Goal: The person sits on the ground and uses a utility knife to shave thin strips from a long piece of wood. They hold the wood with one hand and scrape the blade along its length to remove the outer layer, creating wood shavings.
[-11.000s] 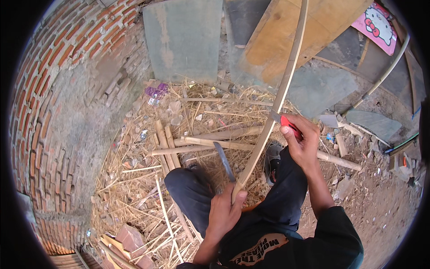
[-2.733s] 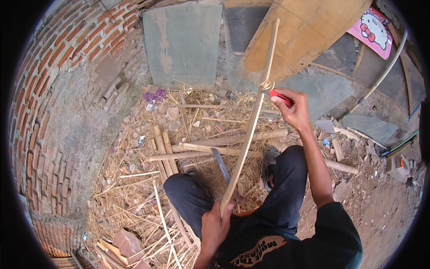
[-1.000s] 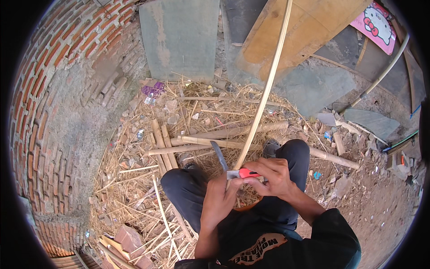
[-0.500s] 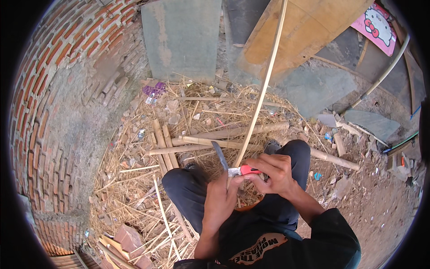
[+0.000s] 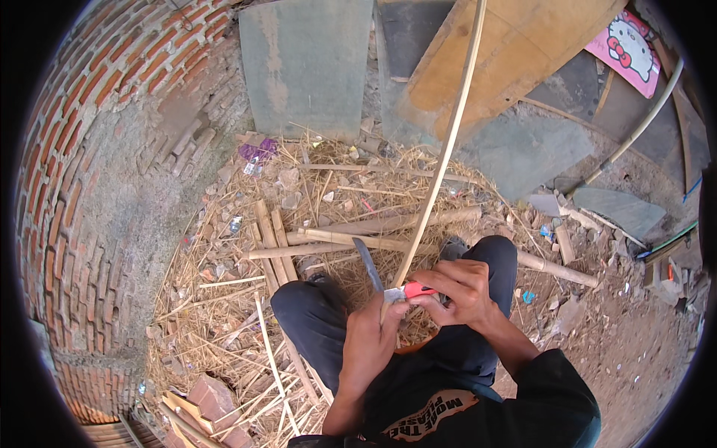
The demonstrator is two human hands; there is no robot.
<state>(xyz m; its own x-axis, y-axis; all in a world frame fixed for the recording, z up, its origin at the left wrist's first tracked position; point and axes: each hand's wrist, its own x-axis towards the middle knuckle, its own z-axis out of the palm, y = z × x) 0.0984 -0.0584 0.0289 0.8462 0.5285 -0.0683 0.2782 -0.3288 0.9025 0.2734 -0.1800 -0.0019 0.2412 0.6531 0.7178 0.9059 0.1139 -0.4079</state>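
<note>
A long, pale bamboo strip [image 5: 441, 164] slants from the top of the view down to my hands between my knees. My left hand [image 5: 366, 336] is closed around its lower end, which the fingers partly hide. My right hand [image 5: 463, 291] grips the red handle [image 5: 418, 289] of a knife. Its dark, curved blade [image 5: 367, 263] points up and away to the left, beside the strip. A whitish patch sits between blade and handle, close to my left thumb. Whether the edge is cutting into the bamboo cannot be made out.
Several bamboo poles [image 5: 388, 222] and flat wooden slats [image 5: 272, 243] lie on the straw-strewn ground ahead. Thin split strips [image 5: 272, 343] and brick pieces [image 5: 213, 399] are at lower left. A brick wall [image 5: 82, 224] rises on the left; boards [image 5: 306, 75] lean at the back.
The bamboo strip has shifted slightly to the right at its upper part. The knife and both hands have moved a little toward me, with both grips kept.
</note>
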